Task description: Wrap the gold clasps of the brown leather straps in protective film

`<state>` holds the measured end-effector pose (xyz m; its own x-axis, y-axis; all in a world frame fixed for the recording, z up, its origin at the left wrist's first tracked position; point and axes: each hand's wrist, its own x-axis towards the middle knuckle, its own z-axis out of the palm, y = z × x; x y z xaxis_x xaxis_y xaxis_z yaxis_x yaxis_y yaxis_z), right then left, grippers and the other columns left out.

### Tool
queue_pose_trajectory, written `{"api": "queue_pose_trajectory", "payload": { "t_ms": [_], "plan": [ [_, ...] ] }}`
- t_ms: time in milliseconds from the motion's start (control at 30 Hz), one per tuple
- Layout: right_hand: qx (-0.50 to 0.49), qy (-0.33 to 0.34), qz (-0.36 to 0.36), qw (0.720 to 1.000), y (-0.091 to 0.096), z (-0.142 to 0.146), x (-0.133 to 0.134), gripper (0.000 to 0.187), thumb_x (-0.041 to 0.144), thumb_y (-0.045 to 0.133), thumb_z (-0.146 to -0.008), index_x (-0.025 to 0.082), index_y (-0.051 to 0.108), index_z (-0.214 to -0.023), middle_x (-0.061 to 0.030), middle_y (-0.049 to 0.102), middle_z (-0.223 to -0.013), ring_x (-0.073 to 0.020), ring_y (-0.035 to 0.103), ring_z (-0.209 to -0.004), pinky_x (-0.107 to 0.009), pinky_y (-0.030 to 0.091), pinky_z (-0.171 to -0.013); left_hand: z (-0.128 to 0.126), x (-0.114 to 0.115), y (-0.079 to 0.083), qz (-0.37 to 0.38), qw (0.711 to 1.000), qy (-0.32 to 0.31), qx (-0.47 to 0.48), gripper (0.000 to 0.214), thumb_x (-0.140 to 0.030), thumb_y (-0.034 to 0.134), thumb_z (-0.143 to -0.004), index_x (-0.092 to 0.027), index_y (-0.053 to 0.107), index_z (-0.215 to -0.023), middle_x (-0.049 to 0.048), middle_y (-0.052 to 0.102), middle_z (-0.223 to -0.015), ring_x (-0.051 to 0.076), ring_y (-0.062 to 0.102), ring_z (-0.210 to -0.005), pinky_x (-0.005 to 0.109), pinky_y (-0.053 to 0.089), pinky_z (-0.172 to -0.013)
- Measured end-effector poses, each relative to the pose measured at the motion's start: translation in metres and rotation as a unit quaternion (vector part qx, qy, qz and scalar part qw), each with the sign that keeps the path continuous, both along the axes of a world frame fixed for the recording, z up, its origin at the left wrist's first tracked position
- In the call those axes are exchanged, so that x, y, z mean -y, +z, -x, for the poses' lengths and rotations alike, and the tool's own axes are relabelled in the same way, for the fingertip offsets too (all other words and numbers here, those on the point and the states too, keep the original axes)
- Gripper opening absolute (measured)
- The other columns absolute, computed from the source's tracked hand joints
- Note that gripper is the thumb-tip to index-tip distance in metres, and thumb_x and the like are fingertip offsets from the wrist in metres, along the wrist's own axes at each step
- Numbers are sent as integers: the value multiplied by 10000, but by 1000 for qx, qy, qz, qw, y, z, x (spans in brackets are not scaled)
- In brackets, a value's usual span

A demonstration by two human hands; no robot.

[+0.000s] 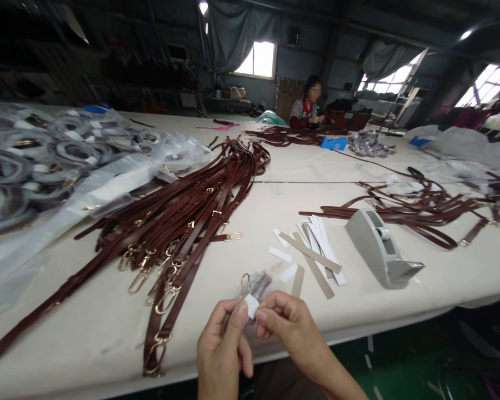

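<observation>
Near the table's front edge I hold a coiled leather strap (260,284) in clear plastic, with a gold-coloured metal loop (245,284) sticking out at its top. A white paper band (251,305) lies across the coil. My left hand (225,341) is closed around the coil's left side, its thumb on the band. From the right, my right hand (289,325) pinches thumb and fingers together at the band's edge. Both hands hide much of the coil's lower part. Just beyond them are loose white and brown paper strips (312,255).
A grey tape dispenser (379,250) stands to the right. Brown leather straps (200,205) with metal clips spread across the left middle, beside several plastic-wrapped coils (73,147). More straps (420,216) lie at right. A person (306,108) sits across the table (291,194).
</observation>
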<state>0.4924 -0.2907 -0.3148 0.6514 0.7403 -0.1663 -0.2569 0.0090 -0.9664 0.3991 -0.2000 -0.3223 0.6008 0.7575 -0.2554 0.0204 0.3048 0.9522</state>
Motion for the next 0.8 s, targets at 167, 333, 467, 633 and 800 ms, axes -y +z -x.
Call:
{"api": "queue_pose_trajectory", "payload": {
  "t_ms": [167, 333, 467, 633, 800],
  "plan": [
    [-20, -64, -10, 998, -2, 8, -2, 406, 513, 813, -744, 165, 617, -815, 11, 657, -587, -119, 585, -562, -222, 469, -578, -1, 4, -1, 2, 1000, 4, 14, 440, -591, 702, -802, -170, 583, -845, -91, 414, -355, 13, 278, -278, 85, 153, -354],
    [-70, -49, -51, 995, -1, 8, -1, 496, 474, 856, -717, 217, 467, -888, 35, 679, -588, -123, 608, -554, -217, 463, -572, -2, 5, 3, 48, 998, -10, 28, 427, -568, 695, -811, -162, 563, -810, -45, 549, -467, -16, 256, -279, 77, 104, -344],
    [-30, -19, -39, 999, -8, 6, 3, 416, 445, 785, -793, 225, 442, -876, 23, 701, -663, -132, 625, -609, -232, 471, -607, -2, 2, 6, 59, 997, -27, 36, 418, -556, 705, -801, -163, 562, -809, -67, 510, -466, -15, 261, -275, 74, 82, -333],
    [120, 29, 90, 988, -9, 1, 13, 217, 358, 632, -916, 231, 470, -845, 53, 644, -588, -120, 523, -486, -236, 393, -511, 0, -2, 8, 47, 997, -46, 37, 455, -593, 699, -790, -159, 559, -785, -63, 540, -554, -30, 274, -267, 71, 77, -317],
    [403, -73, 26, 912, 17, -5, 35, 191, 218, 629, -922, 218, 535, -755, 32, 532, -640, -136, 501, -595, -273, 397, -575, 1, -5, 9, 53, 997, -33, 36, 381, -510, 684, -830, -148, 570, -795, -30, 623, -676, -58, 297, -266, 60, 78, -336]
  ]
}}
